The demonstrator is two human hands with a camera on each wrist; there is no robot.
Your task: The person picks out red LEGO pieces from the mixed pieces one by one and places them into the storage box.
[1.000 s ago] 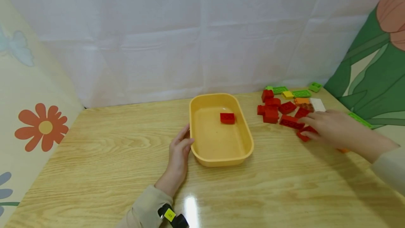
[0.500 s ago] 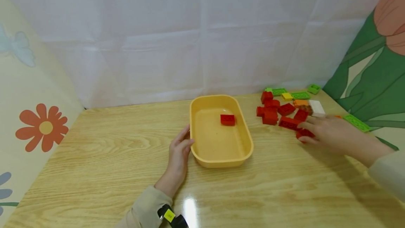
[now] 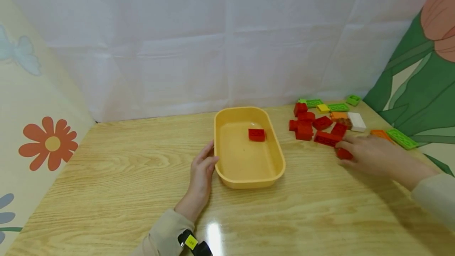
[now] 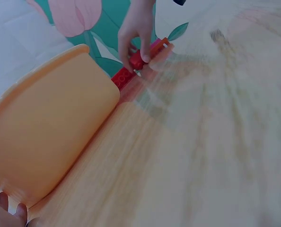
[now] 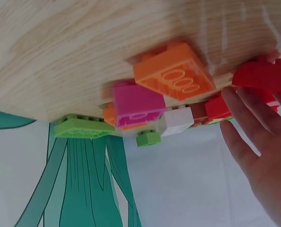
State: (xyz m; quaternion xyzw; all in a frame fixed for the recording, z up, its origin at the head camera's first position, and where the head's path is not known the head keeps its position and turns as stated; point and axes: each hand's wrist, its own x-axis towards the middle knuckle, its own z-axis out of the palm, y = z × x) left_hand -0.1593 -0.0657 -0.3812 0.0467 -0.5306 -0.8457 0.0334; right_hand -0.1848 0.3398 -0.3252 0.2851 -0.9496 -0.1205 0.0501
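A yellow plastic tub [image 3: 245, 169] stands on the wooden table with one red toy brick [image 3: 256, 134] inside. My left hand [image 3: 200, 177] grips its left side, the thumb at the rim and the fingers along the outer wall. At the right, my right hand [image 3: 369, 155] pinches another red toy brick [image 3: 344, 153] between thumb and fingers, low at the near edge of a brick pile. In the right wrist view this brick [image 5: 259, 75] has a rounded side. A long red brick [image 3: 327, 138] lies just beyond the right fingertips.
Several red bricks [image 3: 304, 129] crowd the back right of the table [image 3: 142, 169]. Around them lie green [image 3: 401, 138], yellow [image 3: 322, 108], orange [image 3: 381, 134] and white bricks [image 3: 357, 121]. A magenta brick [image 5: 138, 101] shows in the right wrist view. A white cloth [image 3: 160, 50] hangs behind.
My right hand has come down and closed its fingers round the near red brick, uncovering an orange brick behind the wrist. My left hand and the tub stay put.
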